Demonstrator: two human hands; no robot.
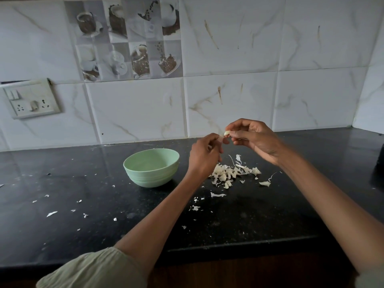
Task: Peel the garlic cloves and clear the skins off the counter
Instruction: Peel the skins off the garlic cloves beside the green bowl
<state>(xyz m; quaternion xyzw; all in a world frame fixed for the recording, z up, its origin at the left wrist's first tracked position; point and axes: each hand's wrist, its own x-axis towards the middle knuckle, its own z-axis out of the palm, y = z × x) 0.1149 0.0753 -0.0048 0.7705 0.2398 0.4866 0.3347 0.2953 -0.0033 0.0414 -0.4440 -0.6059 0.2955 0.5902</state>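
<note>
Two hands peel a garlic clove up in the air, over a pile of skins.

Nearest, tiny white bits (pixel 195 208) lie loose on the black bench (pixel 239 223), waiting to be cleaned up. Farther back the pile of skins (pixel 230 173) sits right under the hands, likely because peel drops there. At nine o'clock from the pile stands a green bowl (pixel 151 167), probably kept close for peeled cloves. Above, the right hand (pixel 252 138) has its fingers pinched on the garlic clove (pixel 227 133) to hold it steady. The left hand (pixel 204 155) pinches a strip of skin (pixel 220 138) at eight o'clock from the clove, ready to pull.
</note>
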